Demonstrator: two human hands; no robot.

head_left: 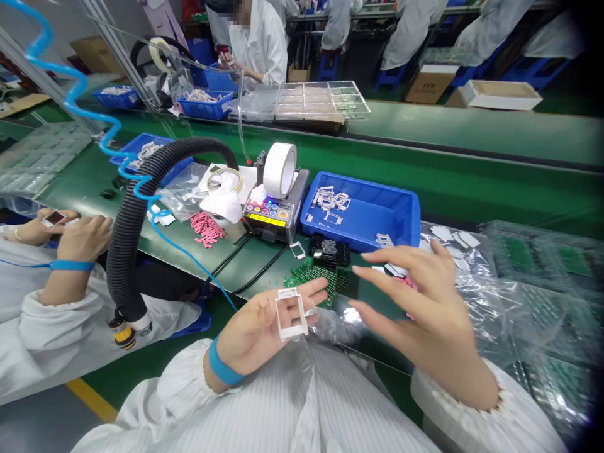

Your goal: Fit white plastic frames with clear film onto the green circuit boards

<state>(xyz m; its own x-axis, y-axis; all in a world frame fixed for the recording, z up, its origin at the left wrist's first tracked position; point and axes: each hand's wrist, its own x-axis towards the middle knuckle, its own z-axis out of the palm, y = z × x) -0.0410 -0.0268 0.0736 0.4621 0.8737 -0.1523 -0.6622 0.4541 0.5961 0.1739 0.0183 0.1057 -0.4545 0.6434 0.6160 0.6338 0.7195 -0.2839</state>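
A small white plastic frame (291,314) with a rectangular opening rests across the upturned palm and fingers of my left hand (259,330), its thumb against one side. A blue band circles that wrist. My right hand (419,302) hangs over the bench to the right, fingers spread and holding nothing. Beyond the hands lie a pile of slim green circuit boards (318,280) and a black holder (329,251) with dark parts in it. Partly hidden behind my right hand are pink pieces (409,283) and white pieces.
A blue bin (363,211) holds more white frames. Left of it, a tape roll (280,170) tops a control box (271,217). Pink strips (206,228) lie nearby. A black hose (123,251) and coiled blue tube (70,94) cross the left. Clear trays (542,251) stand right; a co-worker's hands (82,236) work left.
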